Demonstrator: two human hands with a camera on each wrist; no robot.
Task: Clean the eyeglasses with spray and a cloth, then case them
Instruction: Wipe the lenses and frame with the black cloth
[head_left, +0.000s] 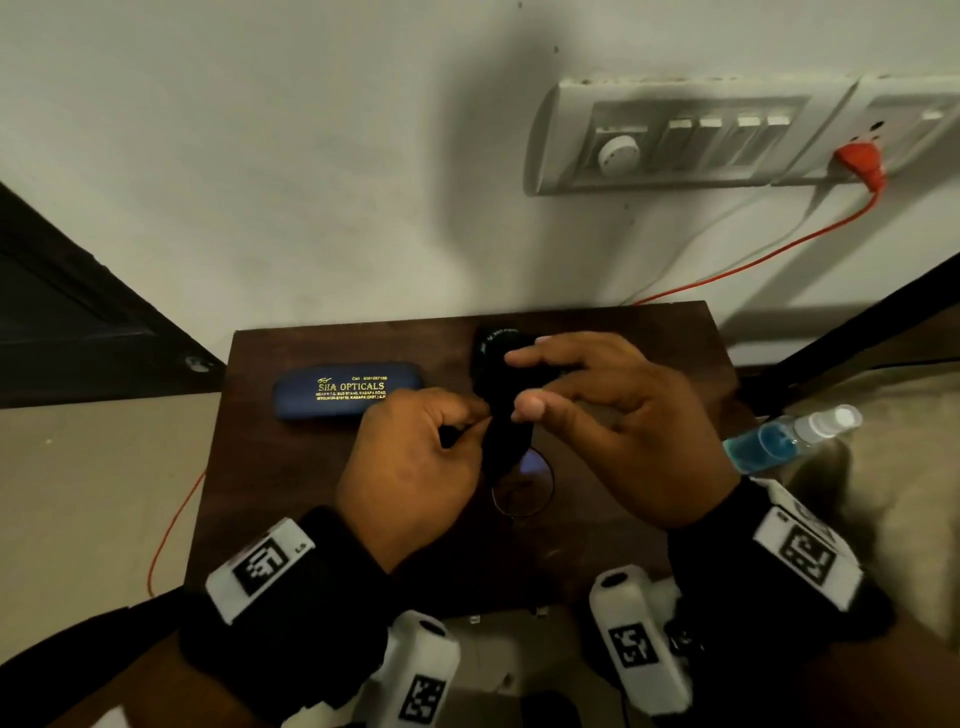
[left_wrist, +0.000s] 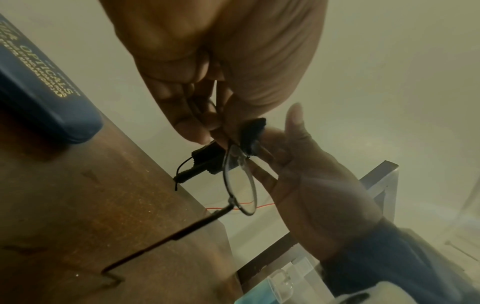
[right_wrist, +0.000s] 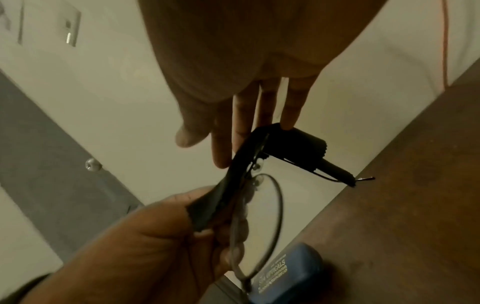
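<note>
The thin-rimmed eyeglasses (head_left: 522, 483) hang above the dark wooden table (head_left: 311, 493), one lens (left_wrist: 240, 181) bare. A black cloth (head_left: 498, 384) is draped over the other lens. My left hand (head_left: 467, 426) pinches the frame near the bridge together with the cloth's lower end (right_wrist: 207, 211). My right hand (head_left: 524, 384) is beside the cloth with straight fingers (right_wrist: 288, 115) touching its far side and the thumb (right_wrist: 189, 137) held apart. The shut blue case (head_left: 348, 389) lies at the back left of the table. The spray bottle (head_left: 789, 436), with blue liquid, lies off the table's right edge.
A white wall rises right behind the table, with a switchboard (head_left: 691, 140) and a red plug and cable (head_left: 860, 161) running down behind the table. One temple arm (left_wrist: 166, 238) reaches out over the tabletop. A dark door (head_left: 62, 322) stands to the left.
</note>
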